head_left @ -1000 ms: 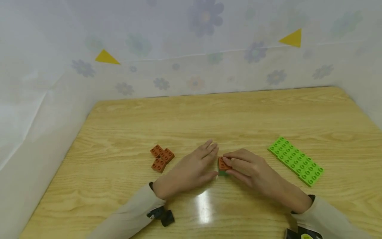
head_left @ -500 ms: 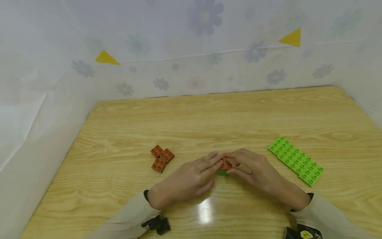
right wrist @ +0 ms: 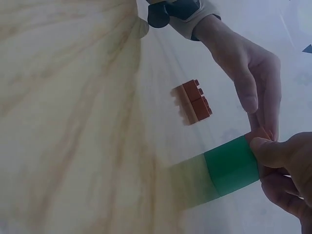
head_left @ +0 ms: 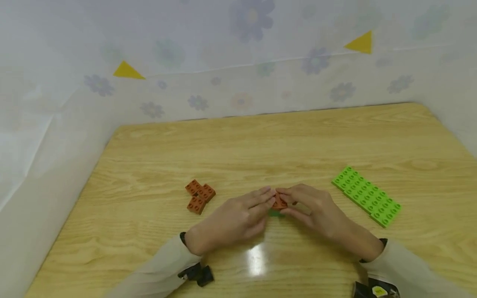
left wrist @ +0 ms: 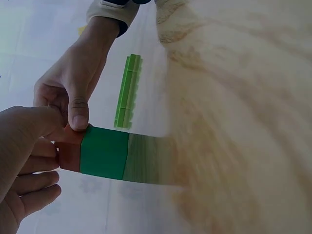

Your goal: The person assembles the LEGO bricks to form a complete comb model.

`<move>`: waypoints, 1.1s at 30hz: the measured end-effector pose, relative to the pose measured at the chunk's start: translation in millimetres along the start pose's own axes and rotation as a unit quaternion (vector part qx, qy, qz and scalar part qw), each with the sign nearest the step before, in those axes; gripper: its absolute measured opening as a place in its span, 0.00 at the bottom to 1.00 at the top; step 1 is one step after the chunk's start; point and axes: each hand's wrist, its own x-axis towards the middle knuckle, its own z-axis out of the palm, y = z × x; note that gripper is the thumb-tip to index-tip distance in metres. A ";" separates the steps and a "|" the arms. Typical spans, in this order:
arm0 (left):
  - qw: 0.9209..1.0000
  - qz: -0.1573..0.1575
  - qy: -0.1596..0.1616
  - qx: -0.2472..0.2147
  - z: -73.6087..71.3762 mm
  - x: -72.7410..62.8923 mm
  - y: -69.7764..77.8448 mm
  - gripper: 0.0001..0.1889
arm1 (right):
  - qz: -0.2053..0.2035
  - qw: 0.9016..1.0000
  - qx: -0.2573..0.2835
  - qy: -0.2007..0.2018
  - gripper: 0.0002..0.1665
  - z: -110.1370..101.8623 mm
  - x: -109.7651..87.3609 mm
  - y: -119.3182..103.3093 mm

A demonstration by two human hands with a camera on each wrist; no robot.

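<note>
A reddish-brown toy brick (head_left: 280, 203) sits on top of a dark green block (left wrist: 104, 152), which stands on the table in front of me. My right hand (head_left: 322, 213) pinches the brown brick from the right, its thumb against the near side. From the left, my left hand (head_left: 238, 217) lays its fairly straight fingers at the brick's top and left side; its thumb hangs apart from the stack in the right wrist view. The fingers of both hands partly cover the brick. The green block's smooth side and its reflection show in both wrist views.
Three more brown bricks (head_left: 196, 205) lie together left of the left hand. A bright green studded plate (head_left: 367, 195) lies at an angle on the right of the wooden table (head_left: 238, 149). Behind the table hangs a flowered white cloth (head_left: 208, 45) with two yellow triangles.
My left hand has come down from just left of the stack, and its fingers now lie at the brown brick. My right hand keeps its pinch. The head view has shifted slightly.
</note>
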 end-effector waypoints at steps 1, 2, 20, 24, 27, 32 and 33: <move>0.999 -0.019 0.006 -0.027 2.0 -0.1 -1.4 0.25 | 0.002 1.000 0.000 0.001 0.24 0.6 -0.3 0.2; 0.998 -0.040 0.003 -0.045 3.9 -0.3 -2.8 0.28 | 0.004 1.000 0.001 0.001 0.24 1.1 -0.5 0.4; 0.962 -0.166 -0.086 -0.198 22.1 9.9 -15.2 0.40 | -0.010 1.000 -0.019 -0.013 0.25 -0.5 -5.0 -2.6; 0.957 -0.168 -0.073 -0.225 23.2 10.0 -17.4 0.39 | -0.018 0.999 -0.043 0.000 0.25 -11.8 -5.9 -5.0; 0.954 -0.174 -0.069 -0.236 23.5 10.3 -18.7 0.39 | -0.010 0.998 -0.063 0.014 0.27 -30.8 -13.4 -0.9; 0.949 -0.185 -0.067 -0.246 24.7 9.6 -19.9 0.39 | 0.061 0.990 -0.125 0.019 0.31 -74.8 -43.1 11.3; 0.948 -0.186 -0.066 -0.249 24.7 9.7 -20.0 0.39 | 0.072 0.987 -0.140 0.019 0.32 -83.4 -49.9 13.4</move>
